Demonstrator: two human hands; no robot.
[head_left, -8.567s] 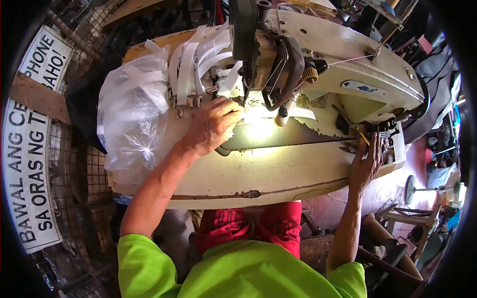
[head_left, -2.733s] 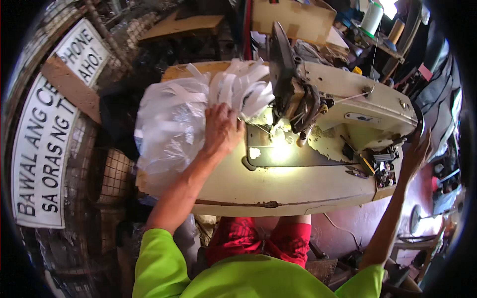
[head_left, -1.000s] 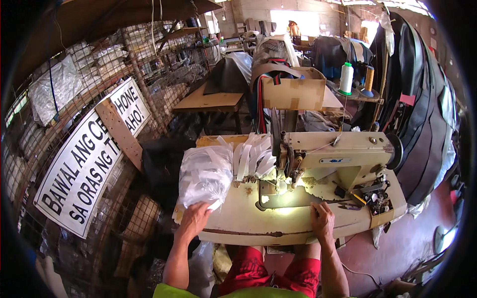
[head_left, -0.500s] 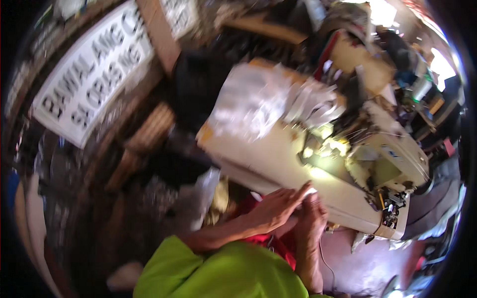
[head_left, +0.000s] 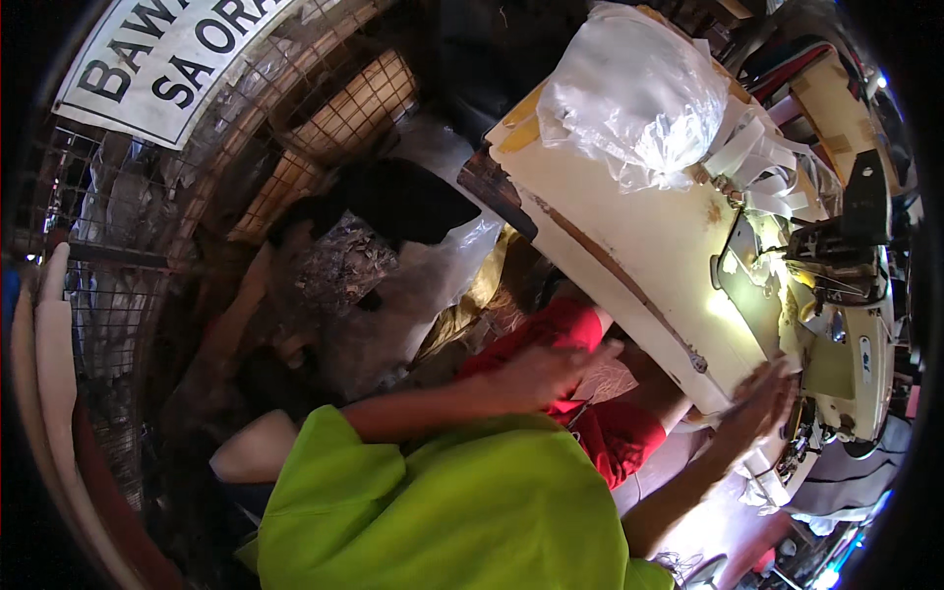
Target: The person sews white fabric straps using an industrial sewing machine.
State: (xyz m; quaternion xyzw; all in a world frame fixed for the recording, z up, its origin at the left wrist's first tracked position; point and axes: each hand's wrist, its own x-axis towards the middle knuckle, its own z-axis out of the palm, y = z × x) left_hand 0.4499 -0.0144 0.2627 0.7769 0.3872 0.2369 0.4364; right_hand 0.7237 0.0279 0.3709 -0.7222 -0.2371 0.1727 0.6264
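Note:
My left hand (head_left: pixel 556 376) is smeared by motion over my lap, above red shorts (head_left: pixel 615 438); its fingers are too blurred to read. Farther right, my right hand (head_left: pixel 767 398) is at the near edge of the cream worktable (head_left: pixel 629 246), its fingers stretched out and nothing visible in them. Just beyond that hand stands a cream sewing machine (head_left: pixel 870 359). A lamp lights the metal plate (head_left: pixel 747 261) by its needle area. White strips (head_left: pixel 762 162) lie bunched behind the plate. Beside them rests a clear plastic bag (head_left: pixel 634 93) with white contents.
A wire mesh wall (head_left: pixel 113 324) with a white sign (head_left: pixel 182 64) stands at the left. Plastic sacks (head_left: pixel 393 305) and a dark cloth (head_left: pixel 403 202) are heaped left of the table. Grey fabric (head_left: pixel 860 472) hangs at the right.
My hands were together at the table edge and are now apart. The left has drawn back over my lap; the right has moved right. The view has turned, shifting the table right.

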